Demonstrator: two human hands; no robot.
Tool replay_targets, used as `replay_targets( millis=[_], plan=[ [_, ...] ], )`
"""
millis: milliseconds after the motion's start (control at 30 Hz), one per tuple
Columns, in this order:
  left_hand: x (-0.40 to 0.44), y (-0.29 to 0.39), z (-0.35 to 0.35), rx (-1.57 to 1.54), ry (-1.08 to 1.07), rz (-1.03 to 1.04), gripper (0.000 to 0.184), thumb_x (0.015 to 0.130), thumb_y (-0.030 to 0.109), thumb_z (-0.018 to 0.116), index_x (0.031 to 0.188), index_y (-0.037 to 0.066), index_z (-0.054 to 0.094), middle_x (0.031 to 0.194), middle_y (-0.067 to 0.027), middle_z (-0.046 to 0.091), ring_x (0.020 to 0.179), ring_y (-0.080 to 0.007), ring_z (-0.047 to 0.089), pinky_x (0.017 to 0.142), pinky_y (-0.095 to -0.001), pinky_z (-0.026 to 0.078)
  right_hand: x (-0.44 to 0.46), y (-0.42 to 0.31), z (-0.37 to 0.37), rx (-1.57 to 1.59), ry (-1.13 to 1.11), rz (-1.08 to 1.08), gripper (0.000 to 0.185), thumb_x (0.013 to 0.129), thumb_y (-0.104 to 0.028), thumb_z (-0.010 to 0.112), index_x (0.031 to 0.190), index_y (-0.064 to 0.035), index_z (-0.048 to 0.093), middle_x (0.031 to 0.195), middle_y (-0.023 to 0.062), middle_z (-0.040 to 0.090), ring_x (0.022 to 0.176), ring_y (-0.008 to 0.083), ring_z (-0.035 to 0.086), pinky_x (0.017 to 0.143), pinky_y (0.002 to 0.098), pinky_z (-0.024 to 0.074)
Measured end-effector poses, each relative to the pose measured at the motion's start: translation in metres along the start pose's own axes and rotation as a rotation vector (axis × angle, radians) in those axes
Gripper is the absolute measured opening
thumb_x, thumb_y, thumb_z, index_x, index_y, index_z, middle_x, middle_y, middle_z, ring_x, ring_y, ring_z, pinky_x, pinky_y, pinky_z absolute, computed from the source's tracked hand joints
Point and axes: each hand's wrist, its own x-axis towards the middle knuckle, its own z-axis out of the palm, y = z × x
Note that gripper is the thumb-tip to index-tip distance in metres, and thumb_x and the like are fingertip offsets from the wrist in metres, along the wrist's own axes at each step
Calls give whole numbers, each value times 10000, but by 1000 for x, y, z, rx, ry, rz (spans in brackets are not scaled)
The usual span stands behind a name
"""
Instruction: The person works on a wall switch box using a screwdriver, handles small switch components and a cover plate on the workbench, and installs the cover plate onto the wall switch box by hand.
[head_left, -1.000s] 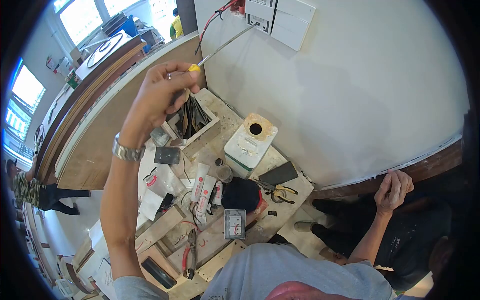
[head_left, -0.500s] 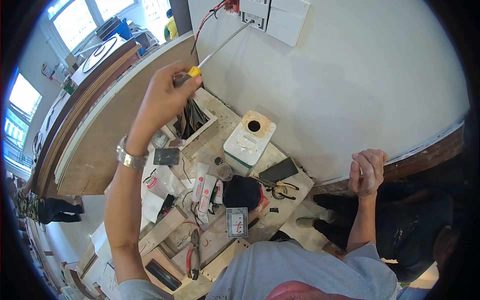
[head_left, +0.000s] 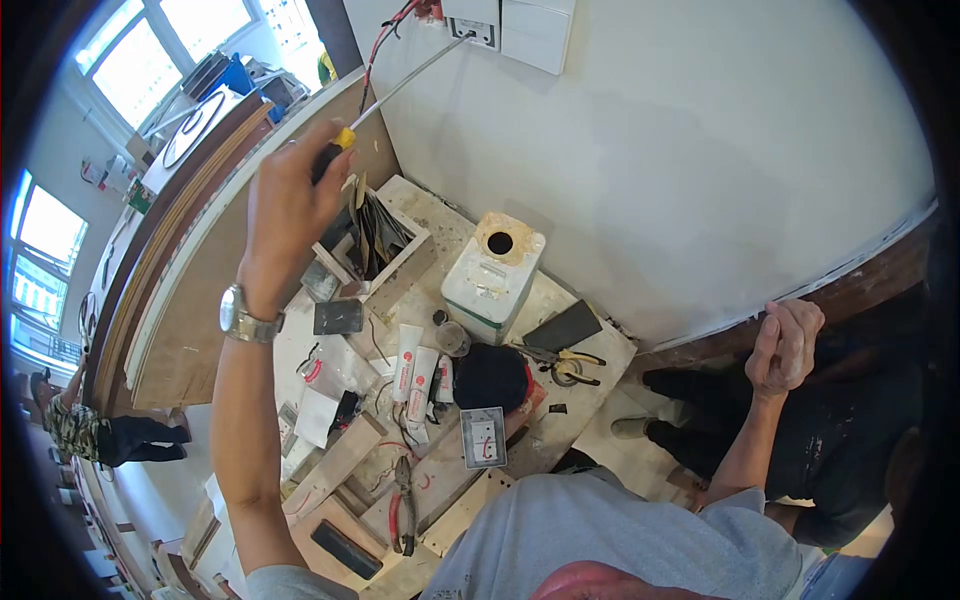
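Observation:
Raised at the upper left, my left hand (head_left: 285, 195) is closed round a screwdriver (head_left: 415, 78) with a yellow and black handle. Its long shaft slants up to the right, and the tip meets the lower part of a white socket fitting (head_left: 472, 33) on the wall. Red and black wires (head_left: 378, 50) hang left of the fitting, and a white switch plate (head_left: 535, 35) adjoins it on the right. My right hand (head_left: 787, 348) is held up near the wall's lower edge, fingers curled and thumb against them. Whatever may be inside it is hidden.
On the worktable stand a white can (head_left: 490, 285) and a wooden box (head_left: 400, 262) of dark sheets. White tubes (head_left: 408, 360), a dark cap (head_left: 490, 378), red-handled pliers (head_left: 402, 505), yellow-handled pliers (head_left: 560, 362), a grey socket box (head_left: 484, 438) and a phone (head_left: 346, 548) lie nearby. Another person (head_left: 830, 440) is at right.
The camera view has shifted. In it, my left hand, the screwdriver and the socket fitting appear further left, and my right hand further right. The tip stays at the fitting.

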Motion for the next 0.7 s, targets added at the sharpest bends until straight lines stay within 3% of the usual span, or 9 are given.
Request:
replay_targets(
  millis=[67,100,167,200,267,367,700],
  plan=[
    [-9,21,4,531,136,237,379,966,268,779,1240,16,708,751,-8,660,659,-93,593,569,-307,443,-2,0,-2,-13,4,-1,122,906,23,661,1023,19,691,926,123,692,822,284,636,805,410,471],
    [-10,26,4,535,139,236,379,966,268,779,1240,16,708,751,-8,660,659,-93,593,569,-307,443,-1,0,-1,-28,-7,-14,123,908,21,662,1028,20,692,928,122,691,831,285,636,811,410,471],
    [-10,34,2,135,75,-11,380,952,301,804,1186,11,727,693,39,593,598,-43,516,520,-247,365,1,2,-3,-45,-9,-33,125,911,19,663,1032,22,693,930,121,689,840,285,637,816,411,470],
    [-8,35,2,135,83,-14,380,952,301,804,1186,11,727,693,39,593,598,-43,516,520,-247,365,1,4,-6,-70,-2,-46,133,916,17,664,1045,21,696,939,119,691,851,287,640,821,411,470],
    [-7,34,1,-440,-93,-437,359,965,321,794,1154,21,735,657,60,557,534,-14,444,483,-219,302,1,12,-13,-84,6,-76,141,920,16,664,1057,21,698,949,117,693,862,288,643,825,411,469],
    [-21,38,1,-463,-22,-446,353,978,344,780,1135,31,737,643,73,534,499,8,392,466,-201,260,-3,28,-24,-174,21,-86,145,941,-11,663,1078,13,706,979,114,700,897,288,647,854,421,464],
    [-13,47,3,-587,151,-290,375,960,357,800,1071,3,751,671,60,563,531,1,427,488,-196,287,-12,56,-12,-384,-33,-120,210,937,-82,693,1140,-61,742,1026,49,710,979,236,597,930,371,399]
  ],
)
